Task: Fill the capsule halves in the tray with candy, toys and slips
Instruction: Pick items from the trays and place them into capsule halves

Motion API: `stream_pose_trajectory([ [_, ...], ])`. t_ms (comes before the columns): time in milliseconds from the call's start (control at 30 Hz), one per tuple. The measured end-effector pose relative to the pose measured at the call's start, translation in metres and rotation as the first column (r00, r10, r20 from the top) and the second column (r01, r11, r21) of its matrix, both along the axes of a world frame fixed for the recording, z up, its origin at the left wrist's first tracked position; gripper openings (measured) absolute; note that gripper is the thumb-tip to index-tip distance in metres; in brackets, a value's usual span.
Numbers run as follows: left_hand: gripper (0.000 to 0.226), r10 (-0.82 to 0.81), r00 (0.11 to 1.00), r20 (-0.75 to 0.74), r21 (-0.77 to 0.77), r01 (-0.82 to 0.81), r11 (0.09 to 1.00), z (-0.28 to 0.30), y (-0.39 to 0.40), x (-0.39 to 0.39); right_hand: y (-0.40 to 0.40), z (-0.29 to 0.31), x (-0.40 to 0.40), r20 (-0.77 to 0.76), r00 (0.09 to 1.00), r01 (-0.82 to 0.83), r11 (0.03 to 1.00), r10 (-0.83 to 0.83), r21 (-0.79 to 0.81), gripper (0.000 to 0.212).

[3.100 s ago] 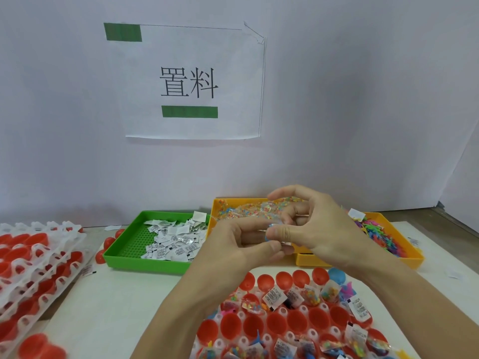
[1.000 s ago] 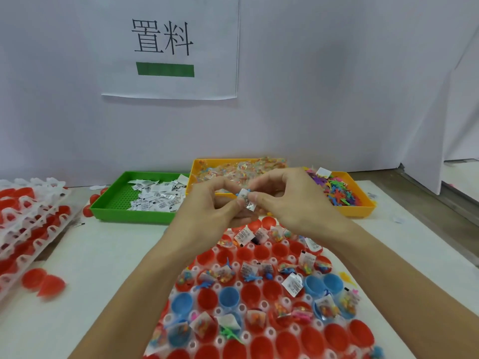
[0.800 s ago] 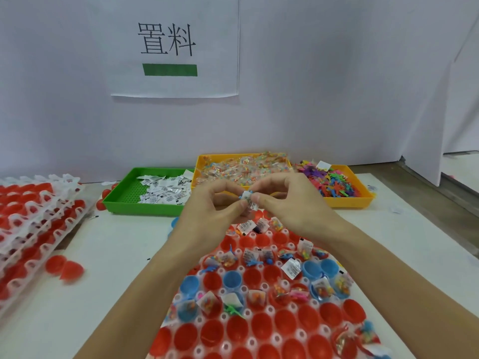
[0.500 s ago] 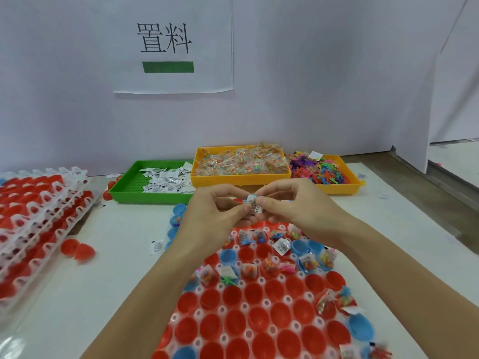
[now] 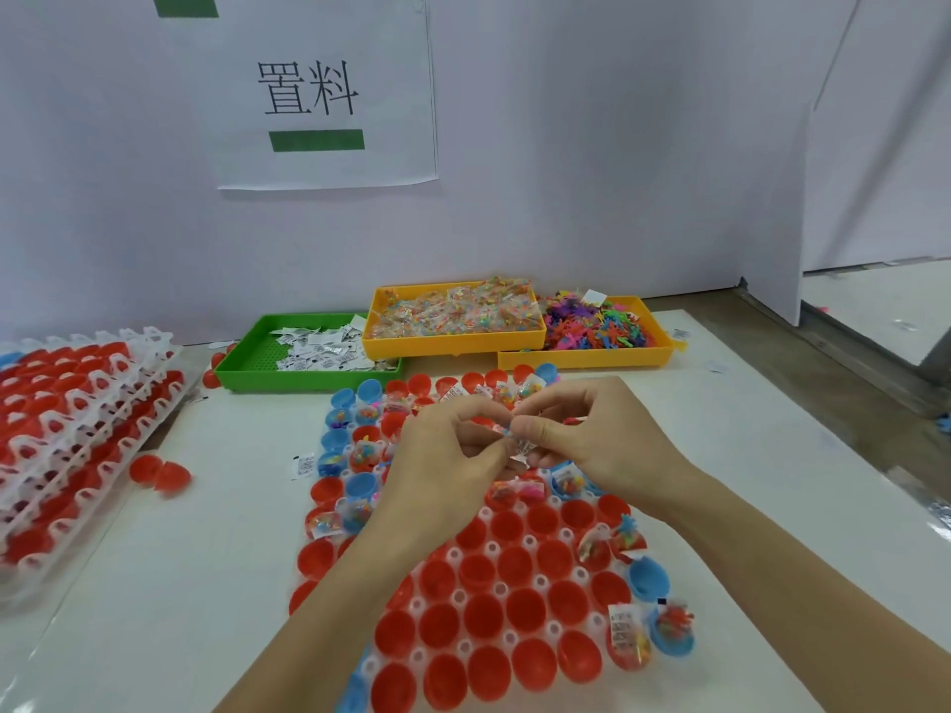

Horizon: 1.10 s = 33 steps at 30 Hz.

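A: Left hand and right hand meet fingertip to fingertip over the capsule tray, both pinched on a small clear packet (contents too small to read). Other fingers curled in, loose.

B: Position over the tray?

A: Above its far half, raised clear of the cups. Under and beyond the hands, cups hold candy packets and slips; cups on the tray's near half are mostly bare red halves. A few blue halves sit on the tray's right edge, some on its far left.

B: Supplies?

A: All beyond the tray, against the wall. Green bin with paper slips far-left of the tray; yellow bin with wrapped candy straight beyond it; a second yellow bin with coloured plastic toys far-right.

B: Anything loose?

A: One slip on the table just left of the tray. Two red halves lie further left, beside stacked trays of red capsules. Printed sign on the wall above.
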<state>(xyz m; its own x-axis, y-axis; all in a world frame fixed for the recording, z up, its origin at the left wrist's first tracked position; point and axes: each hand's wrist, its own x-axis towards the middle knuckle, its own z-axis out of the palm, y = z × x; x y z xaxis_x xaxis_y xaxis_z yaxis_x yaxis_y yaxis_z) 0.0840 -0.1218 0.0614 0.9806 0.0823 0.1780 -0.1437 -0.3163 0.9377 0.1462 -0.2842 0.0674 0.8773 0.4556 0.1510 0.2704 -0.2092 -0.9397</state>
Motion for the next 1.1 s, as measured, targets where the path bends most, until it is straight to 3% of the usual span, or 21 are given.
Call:
stream_pose_trajectory([
  [167,0.008,-0.021,0.993,-0.113,-0.178,0.000,0.984,0.003,-0.007,-0.005,-0.014,-0.001,-0.010,0.010,0.999,-0.045,0.998,0.045,0.043,0.011],
  [267,0.008,-0.062,0.981,-0.183,-0.270,0.010,0.963,0.002,-0.009,-0.012,-0.025,0.000,-0.017,0.035,0.995,-0.091,0.996,0.091,-0.019,0.024],
  [333,0.009,-0.096,0.971,-0.219,-0.336,0.017,0.942,0.001,-0.012,-0.018,-0.030,0.000,-0.020,0.055,0.996,-0.067,0.995,0.071,-0.076,0.021],
  [567,0.014,-0.154,0.947,-0.282,-0.386,0.035,0.922,-0.001,-0.019,-0.027,-0.037,0.002,-0.026,0.049,0.994,-0.088,0.988,0.095,-0.128,0.020],
  [667,0.016,-0.147,0.944,-0.294,-0.299,0.055,0.953,-0.001,-0.021,-0.028,-0.038,0.003,-0.025,0.053,0.994,-0.084,0.979,0.095,-0.187,0.028],
  [867,0.029,-0.054,0.970,-0.236,0.053,0.068,0.996,-0.002,-0.016,-0.030,-0.042,0.008,-0.021,0.089,0.991,-0.070,0.948,0.102,-0.311,0.019],
  [967,0.024,0.035,0.991,-0.129,0.246,-0.002,0.969,-0.005,-0.011,-0.031,-0.042,0.008,-0.022,0.113,0.979,-0.102,0.892,0.168,-0.440,0.020],
  [1100,0.022,0.011,1.000,-0.025,0.402,0.000,0.915,-0.010,-0.010,-0.037,-0.036,0.002,-0.028,0.121,0.952,-0.163,0.796,0.283,-0.584,0.013],
])
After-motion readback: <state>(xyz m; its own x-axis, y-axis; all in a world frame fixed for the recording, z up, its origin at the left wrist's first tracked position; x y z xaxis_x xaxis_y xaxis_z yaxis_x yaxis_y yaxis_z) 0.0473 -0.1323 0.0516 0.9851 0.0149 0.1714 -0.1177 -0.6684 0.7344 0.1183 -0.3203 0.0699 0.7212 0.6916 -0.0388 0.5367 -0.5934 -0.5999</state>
